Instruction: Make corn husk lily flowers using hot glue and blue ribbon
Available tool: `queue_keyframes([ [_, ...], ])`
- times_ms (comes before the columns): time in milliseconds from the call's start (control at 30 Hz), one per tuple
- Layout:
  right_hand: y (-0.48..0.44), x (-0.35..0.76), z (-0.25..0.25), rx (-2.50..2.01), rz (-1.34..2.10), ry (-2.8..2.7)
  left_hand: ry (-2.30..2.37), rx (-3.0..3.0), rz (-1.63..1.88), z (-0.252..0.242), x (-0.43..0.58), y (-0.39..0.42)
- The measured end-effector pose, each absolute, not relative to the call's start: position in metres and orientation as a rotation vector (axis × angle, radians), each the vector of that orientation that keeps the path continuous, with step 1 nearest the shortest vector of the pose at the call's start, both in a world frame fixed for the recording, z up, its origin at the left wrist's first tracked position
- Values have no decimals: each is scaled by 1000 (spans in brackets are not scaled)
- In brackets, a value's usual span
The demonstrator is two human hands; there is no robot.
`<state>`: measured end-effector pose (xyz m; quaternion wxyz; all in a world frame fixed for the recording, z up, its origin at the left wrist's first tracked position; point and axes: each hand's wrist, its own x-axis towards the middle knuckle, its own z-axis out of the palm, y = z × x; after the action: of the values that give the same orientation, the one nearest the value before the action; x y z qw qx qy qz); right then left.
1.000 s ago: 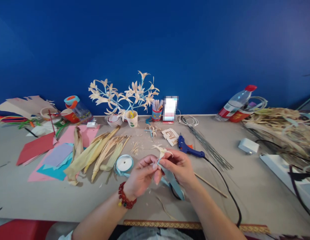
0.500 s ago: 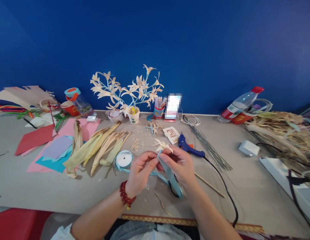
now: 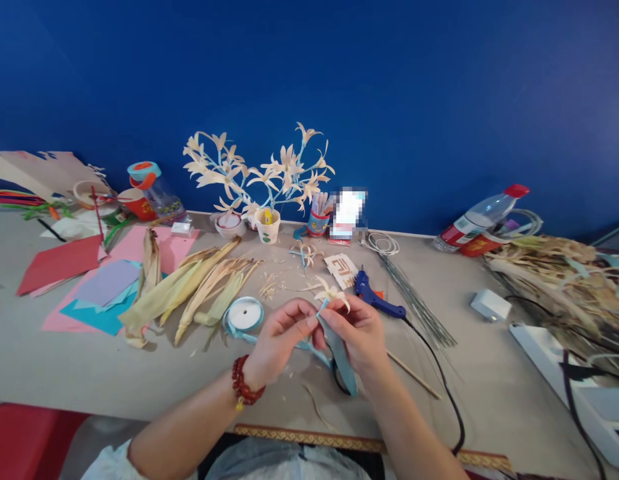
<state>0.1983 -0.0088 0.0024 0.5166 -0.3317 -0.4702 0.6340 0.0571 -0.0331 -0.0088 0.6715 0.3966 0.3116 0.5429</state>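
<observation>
Both of my hands meet over the middle of the table. My left hand (image 3: 282,337) pinches a light blue ribbon (image 3: 339,350) at the base of a small cream husk flower (image 3: 332,293). My right hand (image 3: 356,330) is closed round the flower's stem and the ribbon, which hangs down below it. The ribbon runs back to a spool (image 3: 244,315) lying flat just left of my hands. A red bead bracelet (image 3: 240,383) is on my left wrist.
Corn husks (image 3: 189,293) and coloured paper sheets (image 3: 94,290) lie to the left. A blue glue gun (image 3: 376,297) with a black cable, thin wires (image 3: 414,297) and a wooden stick (image 3: 414,377) lie right. A husk-flower bouquet in a cup (image 3: 266,193) stands at the back. A bottle (image 3: 482,213) and husk pile (image 3: 559,273) are far right.
The view has swung a little, so the table contents sit slightly lower left. My hands stay together on the flower and ribbon, with small finger shifts.
</observation>
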Motion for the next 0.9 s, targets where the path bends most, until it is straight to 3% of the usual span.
queue_keyframes([
  [233,-10,199,-1,-944,1229,-1284,1074,1361,1425,-2,55,-37],
  [900,-14,195,7,-863,1423,-1315,519,639,1172,-11,56,-28],
])
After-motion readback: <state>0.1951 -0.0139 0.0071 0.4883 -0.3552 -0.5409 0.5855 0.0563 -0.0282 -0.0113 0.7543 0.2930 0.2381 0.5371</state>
